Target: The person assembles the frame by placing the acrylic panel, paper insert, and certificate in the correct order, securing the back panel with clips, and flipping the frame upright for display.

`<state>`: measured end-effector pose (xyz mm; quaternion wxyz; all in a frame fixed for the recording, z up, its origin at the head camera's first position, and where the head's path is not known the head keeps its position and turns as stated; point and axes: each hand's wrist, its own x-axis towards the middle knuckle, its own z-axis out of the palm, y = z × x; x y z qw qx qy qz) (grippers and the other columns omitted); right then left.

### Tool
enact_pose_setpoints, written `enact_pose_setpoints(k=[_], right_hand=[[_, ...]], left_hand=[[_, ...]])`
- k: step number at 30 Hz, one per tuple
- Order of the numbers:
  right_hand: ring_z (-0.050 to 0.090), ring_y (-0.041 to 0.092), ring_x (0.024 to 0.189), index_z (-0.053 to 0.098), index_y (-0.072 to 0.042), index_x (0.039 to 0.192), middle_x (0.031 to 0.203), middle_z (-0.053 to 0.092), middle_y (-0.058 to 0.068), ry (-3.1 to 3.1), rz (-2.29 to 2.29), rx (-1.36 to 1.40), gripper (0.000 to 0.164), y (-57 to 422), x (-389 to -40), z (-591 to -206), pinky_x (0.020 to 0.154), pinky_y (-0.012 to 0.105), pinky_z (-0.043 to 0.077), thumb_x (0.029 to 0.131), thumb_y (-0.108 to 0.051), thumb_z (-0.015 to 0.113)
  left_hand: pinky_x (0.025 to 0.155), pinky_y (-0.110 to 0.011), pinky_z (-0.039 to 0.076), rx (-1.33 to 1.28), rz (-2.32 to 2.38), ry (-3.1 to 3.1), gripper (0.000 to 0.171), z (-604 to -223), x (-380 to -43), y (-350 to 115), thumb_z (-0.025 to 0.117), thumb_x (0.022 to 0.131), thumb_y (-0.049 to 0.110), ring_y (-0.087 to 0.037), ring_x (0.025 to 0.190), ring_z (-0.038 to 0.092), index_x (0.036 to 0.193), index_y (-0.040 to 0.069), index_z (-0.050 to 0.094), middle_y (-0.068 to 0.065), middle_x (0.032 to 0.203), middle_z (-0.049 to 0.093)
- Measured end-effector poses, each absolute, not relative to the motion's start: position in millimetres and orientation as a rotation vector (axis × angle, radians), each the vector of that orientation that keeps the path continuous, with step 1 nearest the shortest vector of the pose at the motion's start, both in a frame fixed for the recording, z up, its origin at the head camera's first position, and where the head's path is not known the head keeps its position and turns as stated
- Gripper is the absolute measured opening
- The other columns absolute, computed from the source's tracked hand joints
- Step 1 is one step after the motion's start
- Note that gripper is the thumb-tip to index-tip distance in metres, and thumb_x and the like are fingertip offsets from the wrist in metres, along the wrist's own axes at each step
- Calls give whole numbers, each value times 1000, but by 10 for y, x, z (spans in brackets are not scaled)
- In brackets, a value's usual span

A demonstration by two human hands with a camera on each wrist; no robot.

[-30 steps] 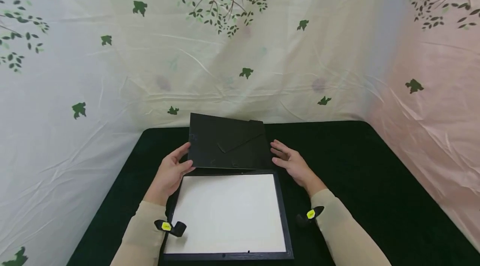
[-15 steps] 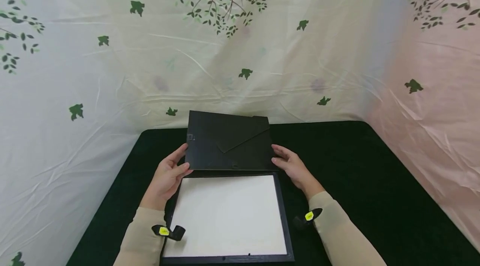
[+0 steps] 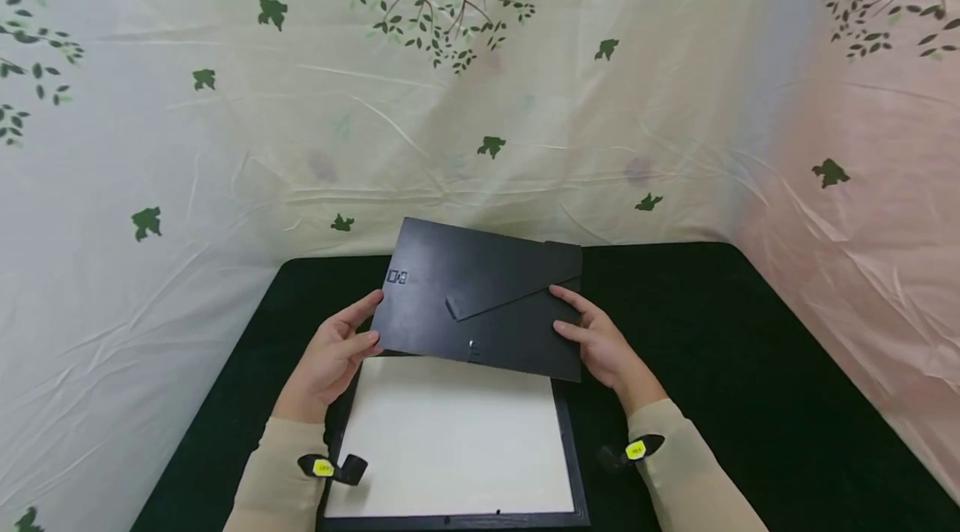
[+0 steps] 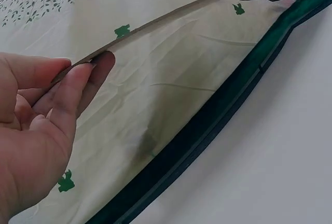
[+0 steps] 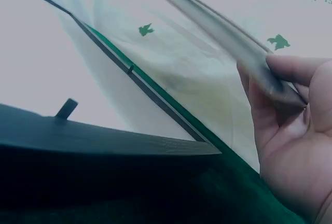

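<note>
A black picture-frame backing board [image 3: 502,265] with a folded stand flap and small metal fittings is raised in both hands, tilted, its right end lower in the head view. My left hand [image 3: 333,361] pinches its left edge between thumb and fingers; in the left wrist view the board shows as a thin strip. My right hand [image 3: 603,348] pinches the right edge, thumb on the black face and fingers behind in the right wrist view. Below lies a black picture frame [image 3: 572,457] with a white sheet [image 3: 457,440] inside; the board hides its far edge.
Small dark tabs [image 5: 66,109] stick up from the frame's inner edge. The table has a dark green cloth [image 3: 712,365]. A pale curtain [image 3: 420,148] with printed leaves and branches hangs behind and at both sides. Each wrist wears a small black camera [image 3: 348,469].
The board has shifted right and its right end has dropped nearer, over the frame's far edge. My right hand has gone from beside the board's edge to gripping it. My left hand keeps its hold.
</note>
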<state>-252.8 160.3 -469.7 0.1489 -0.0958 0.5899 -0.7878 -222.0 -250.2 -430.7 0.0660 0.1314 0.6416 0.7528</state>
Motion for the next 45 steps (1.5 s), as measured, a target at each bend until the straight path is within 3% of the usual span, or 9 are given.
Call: enact_pose_setpoints(k=[6,12,17,22,28,36,40,43,45], right_hand=[[66,22,100,40,-19,147,131,53,12,1662,-2236,-366,59,1601,-2460,-4720,79,34,55,94,-6,61],[65,21,105,38,-21,149,138,50,10,1583,-2320,-377,61,1585,-2429,-4698,82,34,54,94,0,58],[64,21,107,34,-22,151,140,48,10,1541,-2404,-415,63,1544,-2398,-4624,82,33,54,95,1,55],[59,22,116,32,-23,152,145,44,12,1490,-2476,-417,65,1432,-2341,-4525,86,34,52,96,2,54],[56,19,120,34,-24,151,151,36,10,1542,-2522,-369,66,1229,-2235,-4413,88,33,50,94,0,58],[52,15,124,35,-26,150,153,32,3,1570,-2582,-339,66,980,-2116,-4334,92,28,47,94,-1,59],[58,8,112,35,-29,150,155,26,-2,1615,-2587,-309,67,876,-2073,-4354,80,18,50,93,-4,62],[59,5,82,36,-32,149,155,22,-5,1652,-2577,-273,67,822,-2046,-4388,61,16,44,92,-7,64],[58,3,82,35,-33,149,156,18,-6,1654,-2564,-278,67,792,-2031,-4409,63,16,45,93,-8,63]], left_hand=[[80,-22,52,331,2297,1952,55,-4316,-2213,-2491,54,96,1,-12,99,59,147,0,33,-8,148,36],[86,-23,51,282,2438,1840,54,-4248,-2179,-2428,52,98,4,-10,99,60,148,-1,31,-3,126,53],[87,-27,51,304,2440,1923,59,-4143,-2132,-2297,56,97,4,-17,95,65,150,7,30,-10,109,54],[87,-30,52,281,2287,2126,61,-4079,-2074,-2138,58,95,3,-25,105,64,150,18,33,-18,123,49],[88,-29,51,335,2201,2146,66,-4062,-1993,-1935,63,93,9,-24,107,63,150,19,32,-16,139,38],[83,-25,52,222,2197,2267,84,-4077,-1931,-1703,75,83,8,-18,97,65,150,27,28,-23,112,63],[78,-26,53,199,2188,2284,91,-4139,-1939,-1624,79,80,11,-18,93,66,151,29,25,-9,143,44],[78,-28,53,218,2218,2256,95,-4201,-1947,-1574,80,78,10,-20,92,65,152,29,22,2,154,27],[79,-29,54,232,2252,2209,98,-4234,-1944,-1542,79,78,7,-22,94,65,152,30,19,2,152,30]])
